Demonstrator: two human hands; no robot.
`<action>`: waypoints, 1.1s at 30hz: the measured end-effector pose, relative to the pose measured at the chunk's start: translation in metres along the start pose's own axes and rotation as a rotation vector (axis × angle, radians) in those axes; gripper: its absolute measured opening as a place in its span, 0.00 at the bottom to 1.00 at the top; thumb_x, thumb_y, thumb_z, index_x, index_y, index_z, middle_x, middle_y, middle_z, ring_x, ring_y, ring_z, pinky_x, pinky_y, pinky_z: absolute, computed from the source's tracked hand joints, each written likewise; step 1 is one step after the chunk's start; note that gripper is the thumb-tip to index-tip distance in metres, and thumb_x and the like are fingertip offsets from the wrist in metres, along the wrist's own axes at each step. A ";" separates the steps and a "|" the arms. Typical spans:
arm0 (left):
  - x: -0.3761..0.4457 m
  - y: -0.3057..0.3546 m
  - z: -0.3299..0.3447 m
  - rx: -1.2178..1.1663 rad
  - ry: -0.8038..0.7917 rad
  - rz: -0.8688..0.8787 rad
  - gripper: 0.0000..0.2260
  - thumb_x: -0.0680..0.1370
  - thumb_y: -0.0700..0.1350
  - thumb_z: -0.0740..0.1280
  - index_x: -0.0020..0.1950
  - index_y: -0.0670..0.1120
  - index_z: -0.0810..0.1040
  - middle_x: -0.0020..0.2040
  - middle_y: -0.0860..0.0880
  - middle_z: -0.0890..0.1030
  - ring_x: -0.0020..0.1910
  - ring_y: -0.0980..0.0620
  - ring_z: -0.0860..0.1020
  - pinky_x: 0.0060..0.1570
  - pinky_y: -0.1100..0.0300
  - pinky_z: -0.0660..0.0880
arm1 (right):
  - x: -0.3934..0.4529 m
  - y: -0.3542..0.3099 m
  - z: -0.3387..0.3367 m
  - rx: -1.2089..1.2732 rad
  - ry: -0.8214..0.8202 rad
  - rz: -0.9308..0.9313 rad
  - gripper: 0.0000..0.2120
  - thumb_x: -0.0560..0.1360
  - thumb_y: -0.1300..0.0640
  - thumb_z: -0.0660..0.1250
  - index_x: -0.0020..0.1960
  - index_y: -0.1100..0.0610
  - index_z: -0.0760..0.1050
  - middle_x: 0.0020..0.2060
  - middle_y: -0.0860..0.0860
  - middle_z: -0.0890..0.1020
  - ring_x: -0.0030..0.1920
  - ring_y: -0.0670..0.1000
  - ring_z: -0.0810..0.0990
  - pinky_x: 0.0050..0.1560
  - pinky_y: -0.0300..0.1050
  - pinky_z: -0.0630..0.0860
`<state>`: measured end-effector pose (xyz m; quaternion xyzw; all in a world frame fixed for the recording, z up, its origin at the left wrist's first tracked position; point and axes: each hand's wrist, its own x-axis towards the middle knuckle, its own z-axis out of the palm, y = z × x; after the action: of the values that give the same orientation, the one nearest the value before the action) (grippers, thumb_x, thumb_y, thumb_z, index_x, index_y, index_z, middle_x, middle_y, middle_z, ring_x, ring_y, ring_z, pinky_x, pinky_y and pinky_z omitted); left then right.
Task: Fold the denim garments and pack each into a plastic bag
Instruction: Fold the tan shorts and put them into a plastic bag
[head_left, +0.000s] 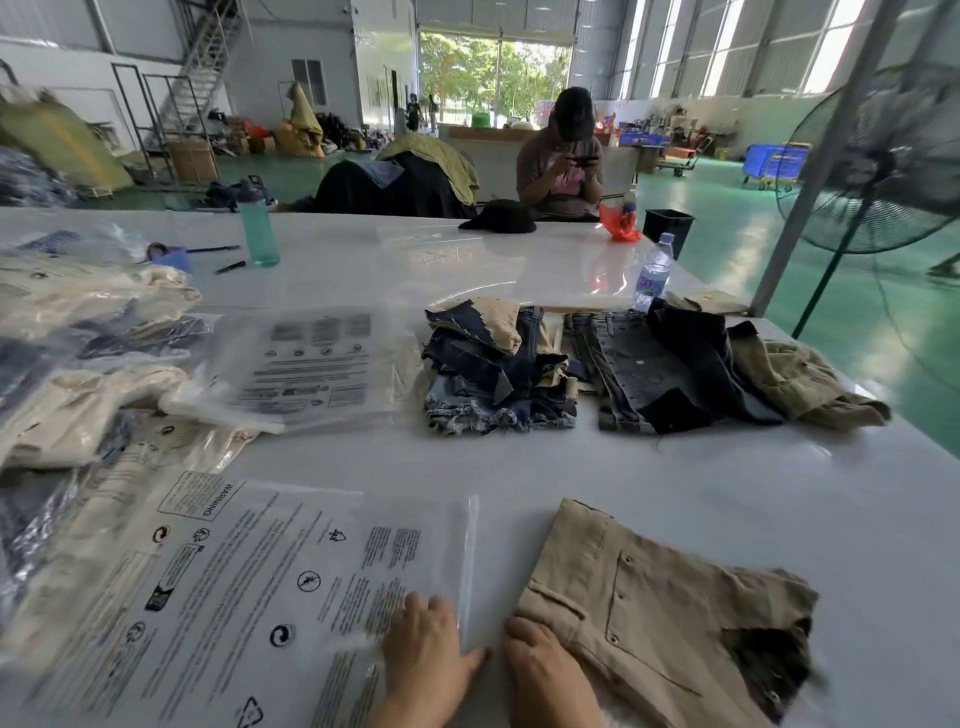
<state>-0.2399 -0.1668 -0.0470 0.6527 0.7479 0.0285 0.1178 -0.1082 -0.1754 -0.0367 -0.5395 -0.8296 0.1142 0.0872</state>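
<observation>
A folded tan denim garment (660, 608) lies on the white table (675, 467) at the near right. My right hand (545, 675) rests on its left edge; whether the fingers grip the cloth is unclear. To its left lies a clear plastic bag (249, 587) printed with warning text, and my left hand (426, 660) presses flat on the bag near its right edge. Further back sit a stack of folded blue and tan denim (493, 364) and a loose heap of dark and tan garments (701, 374).
Packed bags of garments (78, 389) pile up at the left, with a stack of unused bags (311, 364) beside them. A teal bottle (257, 228) and a water bottle (653, 275) stand further back. A person sits across the table. A standing fan (883, 161) is at the right.
</observation>
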 end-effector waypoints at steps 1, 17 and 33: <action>0.002 0.003 0.001 0.054 0.026 0.008 0.22 0.78 0.59 0.59 0.64 0.45 0.69 0.64 0.46 0.68 0.64 0.47 0.69 0.61 0.57 0.67 | -0.003 0.001 -0.003 0.053 -0.036 0.013 0.15 0.48 0.41 0.80 0.30 0.46 0.83 0.37 0.38 0.83 0.39 0.33 0.81 0.46 0.23 0.70; 0.004 0.003 -0.031 -0.950 -0.150 0.025 0.12 0.71 0.35 0.73 0.31 0.46 0.78 0.22 0.55 0.76 0.23 0.66 0.72 0.28 0.71 0.69 | 0.012 -0.004 -0.024 1.380 -0.078 0.598 0.13 0.77 0.59 0.67 0.35 0.63 0.76 0.27 0.57 0.80 0.25 0.50 0.79 0.28 0.41 0.78; 0.056 -0.065 -0.126 -0.428 0.726 0.084 0.07 0.75 0.30 0.62 0.43 0.40 0.74 0.39 0.40 0.77 0.33 0.41 0.74 0.29 0.59 0.62 | 0.044 0.081 -0.066 0.671 -0.004 0.441 0.05 0.77 0.59 0.66 0.47 0.59 0.79 0.42 0.58 0.84 0.38 0.52 0.82 0.43 0.50 0.81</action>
<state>-0.3368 -0.1073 0.0549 0.5912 0.6906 0.4160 -0.0214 -0.0376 -0.0968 0.0050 -0.6459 -0.6107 0.3958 0.2306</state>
